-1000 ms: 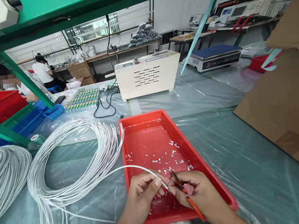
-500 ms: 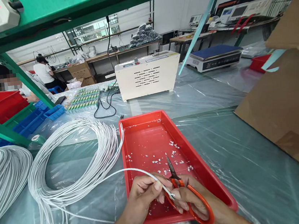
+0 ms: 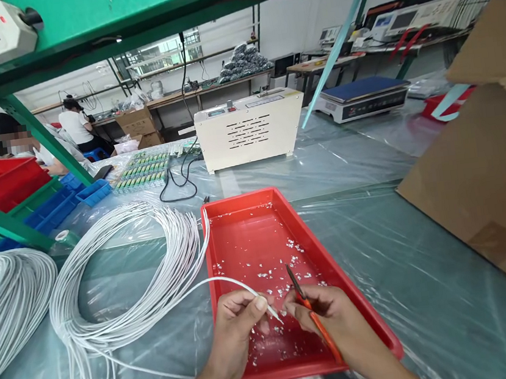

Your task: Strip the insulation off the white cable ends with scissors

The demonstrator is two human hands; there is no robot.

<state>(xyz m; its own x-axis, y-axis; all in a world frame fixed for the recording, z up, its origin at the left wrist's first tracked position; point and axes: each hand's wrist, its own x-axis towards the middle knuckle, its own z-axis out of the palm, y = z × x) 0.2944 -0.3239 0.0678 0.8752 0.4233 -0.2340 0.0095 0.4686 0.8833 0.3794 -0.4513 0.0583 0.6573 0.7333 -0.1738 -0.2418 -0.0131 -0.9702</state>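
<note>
Between thumb and fingers, my left hand (image 3: 237, 330) pinches a white cable (image 3: 227, 279) close to its end, which points down to the right. That cable runs back to a large coil of white cable (image 3: 127, 328) on the left. My right hand (image 3: 330, 315) holds orange-handled scissors (image 3: 318, 323), their dark blades pointing up and away, seen nearly edge-on. Its thumb and index finger come together just right of the cable end, apart from it. Below both hands lies a red tray (image 3: 336, 265) with small white and silvery scraps scattered in it.
A second cable coil (image 3: 6, 324) lies at far left. Behind the tray stands a cream machine (image 3: 250, 131), with a scale (image 3: 361, 97) farther right. A cardboard box (image 3: 489, 203) borders the right side. A green shelf (image 3: 165, 3) crosses overhead. Two people sit at the back left.
My right hand has moved right, away from the cable end, and the scissors have turned edge-on. The cable end, crossed by my right fingers before, now shows free.
</note>
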